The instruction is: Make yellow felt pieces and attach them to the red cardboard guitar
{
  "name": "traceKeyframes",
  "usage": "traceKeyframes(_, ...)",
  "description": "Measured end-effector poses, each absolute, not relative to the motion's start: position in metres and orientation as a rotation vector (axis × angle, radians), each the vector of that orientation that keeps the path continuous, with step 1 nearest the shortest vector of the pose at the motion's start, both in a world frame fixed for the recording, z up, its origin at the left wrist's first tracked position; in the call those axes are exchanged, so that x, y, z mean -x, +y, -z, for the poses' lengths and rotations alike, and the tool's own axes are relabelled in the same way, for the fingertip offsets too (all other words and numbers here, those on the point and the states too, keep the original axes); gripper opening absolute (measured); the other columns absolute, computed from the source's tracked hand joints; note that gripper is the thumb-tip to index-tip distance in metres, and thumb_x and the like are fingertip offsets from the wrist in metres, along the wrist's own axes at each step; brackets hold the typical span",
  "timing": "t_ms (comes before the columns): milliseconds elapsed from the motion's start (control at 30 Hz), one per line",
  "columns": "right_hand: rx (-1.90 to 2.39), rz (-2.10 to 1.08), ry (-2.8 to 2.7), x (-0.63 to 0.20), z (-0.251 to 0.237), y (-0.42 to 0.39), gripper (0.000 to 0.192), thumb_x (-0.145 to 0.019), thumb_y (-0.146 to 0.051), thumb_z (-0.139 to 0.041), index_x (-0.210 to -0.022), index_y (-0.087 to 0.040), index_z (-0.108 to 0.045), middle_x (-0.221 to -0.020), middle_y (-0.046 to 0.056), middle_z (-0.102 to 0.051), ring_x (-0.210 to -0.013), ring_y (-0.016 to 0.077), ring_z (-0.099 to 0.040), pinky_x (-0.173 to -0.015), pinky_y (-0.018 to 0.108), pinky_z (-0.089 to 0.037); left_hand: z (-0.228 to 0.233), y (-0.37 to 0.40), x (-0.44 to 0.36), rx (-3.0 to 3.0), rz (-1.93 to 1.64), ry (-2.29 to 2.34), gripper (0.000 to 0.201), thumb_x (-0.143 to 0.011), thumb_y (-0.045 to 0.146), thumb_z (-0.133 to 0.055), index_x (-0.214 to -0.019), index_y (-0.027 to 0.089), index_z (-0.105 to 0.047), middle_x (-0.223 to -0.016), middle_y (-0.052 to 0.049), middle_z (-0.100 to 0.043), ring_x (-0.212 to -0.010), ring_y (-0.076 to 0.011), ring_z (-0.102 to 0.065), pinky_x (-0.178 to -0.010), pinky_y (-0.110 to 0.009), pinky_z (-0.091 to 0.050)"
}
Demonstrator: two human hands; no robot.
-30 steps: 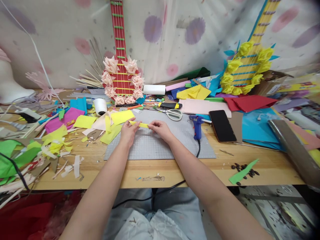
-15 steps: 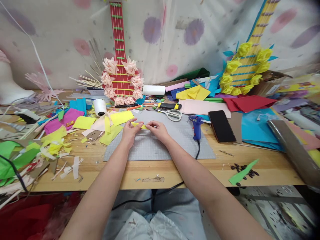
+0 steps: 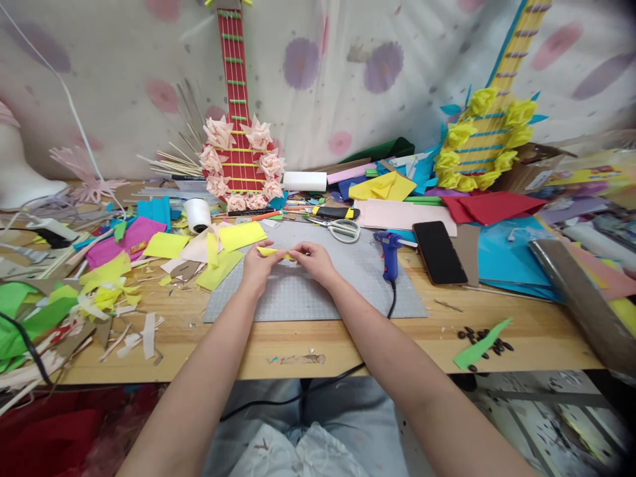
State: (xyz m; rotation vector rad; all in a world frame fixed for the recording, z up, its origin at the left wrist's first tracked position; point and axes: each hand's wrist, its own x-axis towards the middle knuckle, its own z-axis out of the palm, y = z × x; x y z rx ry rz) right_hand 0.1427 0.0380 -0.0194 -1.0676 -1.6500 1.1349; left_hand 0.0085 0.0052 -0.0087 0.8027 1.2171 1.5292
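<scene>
Two hands pinch a small yellow paper strip over the grey cutting mat.

The left hand (image 3: 258,265) and right hand (image 3: 314,260) each pinch one end of the paper strip (image 3: 275,252), held just above the mat (image 3: 318,291). The strip looks light, thin and easy to crease, so best gripped at its ends.

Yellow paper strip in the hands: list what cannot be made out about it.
- Head view: the yellow paper strip ends are covered by the left hand and right hand.
- Its fold or shape: too small to tell.
- Whether it touches the grey cutting mat: unclear from this angle.
</scene>
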Motion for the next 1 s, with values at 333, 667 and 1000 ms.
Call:
traceKeyframes(333,1.084,-1.323,-1.548,-0.153,0.021,0.043,0.019,-0.063,-0.034,-0.065,-0.072,-0.018,-0.063,-0.068,-0.002,-0.062,-0.057,0.0075,-0.051,-0.056,0.021,-0.043,0.008,0.008,-0.005,-0.660,-1.648,1.182,0.046,-0.060,0.014,-0.069,-0.102,0.013,-0.053,-0.069,-0.003,-0.065,-0.069,-0.0129,-0.064,-0.073,-0.030,-0.053)
traceKeyframes(667,1.141,-1.427,-1.476,-0.157,0.017,0.044,0.015,-0.061,-0.027,-0.067,-0.069,-0.016,-0.063,-0.060,-0.003,-0.061,-0.049,0.0053,-0.048,-0.051,0.019,-0.038,0.009,0.008,-0.003,-0.647,-1.751,1.211,0.045,-0.058,0.013,-0.070,-0.099,0.014,-0.051,-0.070,-0.003,-0.066,-0.070,-0.0126,-0.065,-0.067,-0.027,-0.053)
traceKeyframes(1000,1.177,-1.456,-1.443,-0.162,0.014,0.044,0.016,-0.063,-0.030,-0.069,-0.066,-0.015,-0.065,-0.061,0.001,-0.064,-0.049,0.0060,-0.050,-0.051,0.019,-0.042,0.008,0.008,-0.001,-0.627,-1.785,1.205,0.042,-0.059,0.015,-0.069,-0.095,0.015,-0.048,-0.070,-0.003,-0.067,-0.073,-0.0147,-0.065,-0.069,-0.030,-0.053)
